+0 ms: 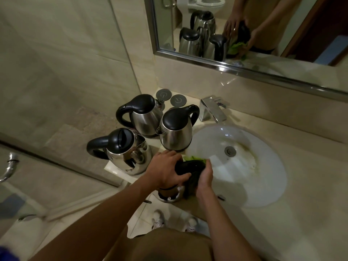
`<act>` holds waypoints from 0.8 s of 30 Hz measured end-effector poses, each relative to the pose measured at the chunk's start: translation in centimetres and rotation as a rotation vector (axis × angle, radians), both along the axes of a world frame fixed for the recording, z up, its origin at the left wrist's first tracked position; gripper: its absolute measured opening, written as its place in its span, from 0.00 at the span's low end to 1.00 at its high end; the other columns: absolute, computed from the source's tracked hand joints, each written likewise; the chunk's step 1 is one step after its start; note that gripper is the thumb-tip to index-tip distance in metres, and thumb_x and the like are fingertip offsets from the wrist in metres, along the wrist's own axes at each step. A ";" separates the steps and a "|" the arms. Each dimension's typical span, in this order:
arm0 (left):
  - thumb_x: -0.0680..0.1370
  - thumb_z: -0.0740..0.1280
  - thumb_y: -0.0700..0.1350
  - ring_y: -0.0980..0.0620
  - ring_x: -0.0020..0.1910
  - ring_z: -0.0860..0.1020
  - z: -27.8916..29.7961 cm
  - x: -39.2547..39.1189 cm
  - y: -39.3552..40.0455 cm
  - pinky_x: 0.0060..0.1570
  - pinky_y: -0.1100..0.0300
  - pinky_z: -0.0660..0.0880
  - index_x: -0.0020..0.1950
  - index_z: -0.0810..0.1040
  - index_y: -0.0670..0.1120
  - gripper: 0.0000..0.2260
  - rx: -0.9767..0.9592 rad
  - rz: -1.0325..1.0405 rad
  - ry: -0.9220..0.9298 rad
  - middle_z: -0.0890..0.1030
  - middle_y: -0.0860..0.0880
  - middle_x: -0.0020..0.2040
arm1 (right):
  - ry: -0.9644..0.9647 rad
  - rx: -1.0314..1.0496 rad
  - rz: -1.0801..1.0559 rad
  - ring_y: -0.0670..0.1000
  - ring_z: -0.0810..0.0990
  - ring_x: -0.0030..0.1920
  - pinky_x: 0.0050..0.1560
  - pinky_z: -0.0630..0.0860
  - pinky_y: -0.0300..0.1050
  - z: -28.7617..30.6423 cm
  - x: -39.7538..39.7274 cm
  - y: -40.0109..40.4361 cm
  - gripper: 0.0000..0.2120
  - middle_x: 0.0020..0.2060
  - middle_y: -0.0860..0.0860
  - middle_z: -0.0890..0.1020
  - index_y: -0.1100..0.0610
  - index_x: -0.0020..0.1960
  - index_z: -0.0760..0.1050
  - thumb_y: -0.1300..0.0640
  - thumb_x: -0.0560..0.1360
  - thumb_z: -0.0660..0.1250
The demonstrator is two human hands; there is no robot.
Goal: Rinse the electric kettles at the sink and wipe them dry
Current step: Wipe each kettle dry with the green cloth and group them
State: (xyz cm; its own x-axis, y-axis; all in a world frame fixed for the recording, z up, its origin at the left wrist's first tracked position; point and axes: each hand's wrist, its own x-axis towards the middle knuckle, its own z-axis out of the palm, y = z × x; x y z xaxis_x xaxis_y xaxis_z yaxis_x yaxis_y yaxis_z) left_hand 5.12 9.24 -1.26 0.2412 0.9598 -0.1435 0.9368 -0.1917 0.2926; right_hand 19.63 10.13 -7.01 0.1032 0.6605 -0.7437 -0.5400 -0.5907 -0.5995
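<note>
I see a beige stone counter (301, 185) filling the right of the frame, a white sink (263, 176) sunk into it. At centre three steel kettles (175, 129) stand on it, two grey discs (178, 100) behind (upper centre), a chrome tap (212, 110) beside.

At the frame centre, the left hand (165, 169) and the right hand (204, 177) hold a kettle (189, 166) by its black top, at the sink's (263, 185) left edge. Three kettles (175, 129) stand on the bench (310, 213), center left of the frame.
</note>
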 end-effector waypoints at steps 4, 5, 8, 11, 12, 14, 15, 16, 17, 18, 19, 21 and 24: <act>0.70 0.58 0.73 0.53 0.50 0.73 0.1 0.1 0.1 0.49 0.56 0.71 0.54 0.77 0.54 0.27 0.001 0.010 0.008 0.77 0.54 0.50 | -0.283 0.263 0.076 0.52 0.77 0.44 0.39 0.76 0.37 1.9 0.2 -0.3 0.12 0.42 0.55 0.77 0.59 0.48 0.73 0.54 0.84 0.55; 0.70 0.57 0.73 0.53 0.49 0.73 0.1 0.1 0.1 0.49 0.56 0.71 0.54 0.76 0.54 0.27 -0.002 0.008 0.009 0.77 0.54 0.50 | -0.346 0.303 0.117 0.50 0.75 0.43 0.38 0.74 0.34 2.4 0.2 -0.5 0.12 0.41 0.53 0.75 0.59 0.48 0.71 0.55 0.85 0.54; 0.70 0.57 0.74 0.54 0.47 0.73 -0.1 0.1 0.1 0.49 0.56 0.72 0.54 0.76 0.54 0.27 0.000 0.006 0.011 0.77 0.54 0.48 | -0.519 0.399 0.214 0.48 0.74 0.41 0.39 0.74 0.36 2.5 0.2 -0.7 0.12 0.41 0.52 0.74 0.57 0.48 0.70 0.53 0.85 0.54; 0.69 0.56 0.74 0.54 0.47 0.73 -0.1 0.0 0.0 0.48 0.56 0.72 0.53 0.77 0.54 0.28 0.012 0.014 0.002 0.77 0.55 0.48 | -0.746 0.485 0.160 0.51 0.72 0.42 0.42 0.71 0.44 2.8 0.8 -0.7 0.12 0.39 0.50 0.73 0.52 0.44 0.69 0.53 0.85 0.55; 0.69 0.56 0.74 0.54 0.47 0.74 -0.1 0.0 0.0 0.48 0.56 0.72 0.54 0.77 0.54 0.29 0.014 0.011 -0.001 0.78 0.55 0.48 | -0.790 0.496 0.123 0.52 0.71 0.41 0.41 0.70 0.44 2.9 1.2 -0.7 0.12 0.38 0.49 0.72 0.51 0.42 0.68 0.54 0.84 0.55; 0.69 0.55 0.75 0.53 0.48 0.74 -0.1 0.0 0.0 0.49 0.56 0.72 0.54 0.77 0.54 0.30 0.017 0.005 -0.003 0.78 0.54 0.48 | -0.785 0.448 0.110 0.52 0.71 0.40 0.40 0.68 0.46 3.4 2.1 -0.7 0.14 0.37 0.51 0.72 0.52 0.40 0.68 0.54 0.83 0.54; 0.69 0.55 0.75 0.53 0.48 0.74 -0.1 -0.1 0.0 0.49 0.56 0.73 0.54 0.77 0.54 0.30 0.016 0.005 -0.007 0.78 0.54 0.49 | -0.716 0.384 0.124 0.53 0.71 0.39 0.40 0.69 0.48 3.7 2.5 -0.8 0.13 0.37 0.53 0.72 0.53 0.39 0.68 0.52 0.81 0.54; 0.69 0.55 0.74 0.53 0.48 0.74 -0.1 -0.2 0.0 0.50 0.56 0.73 0.54 0.77 0.54 0.29 0.013 0.005 -0.013 0.78 0.54 0.49 | -0.620 0.319 0.139 0.55 0.72 0.39 0.39 0.70 0.49 3.7 2.9 -0.9 0.12 0.38 0.55 0.73 0.52 0.38 0.69 0.51 0.77 0.55; 0.69 0.56 0.74 0.53 0.48 0.74 -0.1 -0.2 0.0 0.50 0.55 0.73 0.54 0.77 0.54 0.29 0.011 0.006 -0.017 0.78 0.54 0.49 | -0.560 0.269 0.174 0.55 0.71 0.38 0.37 0.70 0.49 3.7 3.3 -1.1 0.09 0.38 0.57 0.73 0.51 0.38 0.70 0.51 0.74 0.56; 0.69 0.56 0.74 0.53 0.48 0.74 -0.1 -0.2 0.0 0.50 0.55 0.73 0.54 0.77 0.54 0.29 0.009 0.006 -0.021 0.78 0.54 0.49 | -0.525 0.235 0.203 0.56 0.71 0.38 0.35 0.70 0.48 3.6 3.7 -1.3 0.05 0.39 0.58 0.73 0.51 0.38 0.70 0.54 0.71 0.57; 0.69 0.56 0.74 0.53 0.48 0.74 -0.1 -0.1 0.0 0.50 0.55 0.73 0.54 0.77 0.54 0.29 0.010 0.006 -0.022 0.78 0.54 0.48 | -0.533 0.221 0.266 0.56 0.73 0.39 0.35 0.70 0.47 3.5 4.1 -1.6 0.04 0.40 0.58 0.74 0.52 0.41 0.71 0.58 0.72 0.58; 0.69 0.57 0.74 0.53 0.48 0.74 -0.1 -0.1 -0.1 0.49 0.55 0.73 0.54 0.77 0.54 0.28 0.015 0.004 -0.021 0.78 0.54 0.48 | -0.611 0.203 0.426 0.58 0.79 0.45 0.40 0.76 0.48 3.5 5.1 -2.4 0.08 0.45 0.57 0.79 0.53 0.47 0.72 0.64 0.76 0.58; 0.70 0.58 0.74 0.52 0.49 0.74 -0.2 -0.2 -0.1 0.50 0.55 0.73 0.54 0.77 0.54 0.27 0.019 0.005 -0.021 0.77 0.54 0.49 | -0.717 0.218 0.671 0.52 0.81 0.47 0.42 0.79 0.45 3.7 6.4 -3.5 0.09 0.49 0.53 0.80 0.50 0.57 0.69 0.61 0.80 0.61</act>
State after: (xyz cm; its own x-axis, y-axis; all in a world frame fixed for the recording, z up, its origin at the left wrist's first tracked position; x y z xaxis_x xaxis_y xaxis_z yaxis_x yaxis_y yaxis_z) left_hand 4.94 9.15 -1.42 0.2388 0.9636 -0.1205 0.9316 -0.1923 0.3083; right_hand 26.08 6.66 -3.30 0.0354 0.8605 -0.5082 0.3949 -0.4792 -0.7839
